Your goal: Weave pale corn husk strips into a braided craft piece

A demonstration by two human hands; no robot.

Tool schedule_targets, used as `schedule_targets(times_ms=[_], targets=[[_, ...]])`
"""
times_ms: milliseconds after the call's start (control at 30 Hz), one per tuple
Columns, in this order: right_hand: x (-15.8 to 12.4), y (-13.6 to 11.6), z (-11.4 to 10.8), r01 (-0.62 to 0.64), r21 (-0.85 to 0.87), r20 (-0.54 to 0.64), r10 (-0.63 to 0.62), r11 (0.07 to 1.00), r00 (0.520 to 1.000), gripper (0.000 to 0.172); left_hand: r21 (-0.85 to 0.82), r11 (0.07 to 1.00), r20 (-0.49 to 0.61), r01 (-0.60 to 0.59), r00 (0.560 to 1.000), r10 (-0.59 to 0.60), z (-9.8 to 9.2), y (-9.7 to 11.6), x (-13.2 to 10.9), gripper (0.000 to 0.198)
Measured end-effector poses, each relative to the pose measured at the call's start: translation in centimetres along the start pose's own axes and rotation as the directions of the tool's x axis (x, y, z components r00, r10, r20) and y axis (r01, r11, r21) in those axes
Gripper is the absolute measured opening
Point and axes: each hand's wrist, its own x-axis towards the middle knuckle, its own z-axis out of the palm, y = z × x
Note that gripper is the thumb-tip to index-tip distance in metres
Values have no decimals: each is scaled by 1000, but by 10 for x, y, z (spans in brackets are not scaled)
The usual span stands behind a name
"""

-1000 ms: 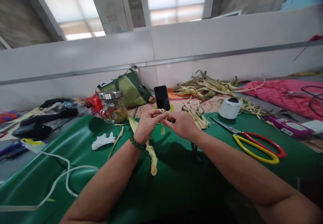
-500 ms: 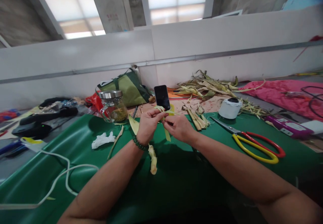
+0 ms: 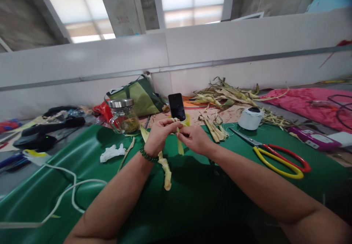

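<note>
A pale green strip (image 3: 180, 148) is pinched between the hands, above the middle of the green mat (image 3: 178, 207) and toward its far edge; one end hangs down, and the rest is partly hidden by the fingers. The left hand (image 3: 162, 135) has thumb and fingers closed on it, and the right hand (image 3: 199, 138) grips it just beside — the two sets of fingertips meet or nearly so, I cannot tell which. A green beaded bracelet (image 3: 148, 155) circles the left wrist.

Below the left hand, a pale, knobbly stalk (image 3: 166, 172) points toward the mat's near edge. To its left lie a narrow dry strip (image 3: 127, 154) and a crumpled white tissue (image 3: 112, 153).

Along the far edge stand a lidded glass mug (image 3: 123, 117), left of the hands, and a white thread spool (image 3: 250, 118) at the right; a bundle of husks (image 3: 214, 128) lies between the right hand and the spool. Scissors (image 3: 283, 159) with one red and one yellow handle lie toward the right edge — blades slanting to the far side. A white cable (image 3: 73, 187) loops over the left part.

Beyond the far edge, a black phone (image 3: 176, 105) leans upright, with a green bag (image 3: 137, 99) to its left and a heap of stalks (image 3: 225, 94) to its right.
</note>
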Motion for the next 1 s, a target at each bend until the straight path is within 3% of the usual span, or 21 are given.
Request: schedule_targets(times_ms=[133,267,400,467,567,633,700,833,1000], targets=[[-2,-3,5,66,-82,-5,-67,994,998,28,23,999,-37,-45,998,46,-2,-1,1,34],[-3,-2,0,87,-92,-38,-91,992,995,34,35,999,-8,-11,1000,11,-7,0,5,33],[2,6,-19,46,-48,-300,-58,998,952,34,9,1000,49,10,999,-11,-9,4,4,40],[5,10,-27,76,-16,-344,-77,997,936,28,-22,998,54,60,997,-59,-9,6,3,46],[8,13,-29,84,143,-192,-55,986,980,26,-36,993,68,109,992,-106,-7,9,-1,49],[9,14,-25,48,251,-88,-26,967,996,26,6,996,95,88,992,-89,-7,10,-2,44],[9,14,-20,37,295,-70,-17,955,997,25,84,996,107,27,994,-36,-7,11,-3,35],[8,15,-17,41,186,-135,-16,982,991,15,205,970,110,-130,988,109,-8,9,-1,24],[5,14,-24,158,-16,-131,-159,987,979,16,286,945,190,-162,976,110,-15,11,2,21]])
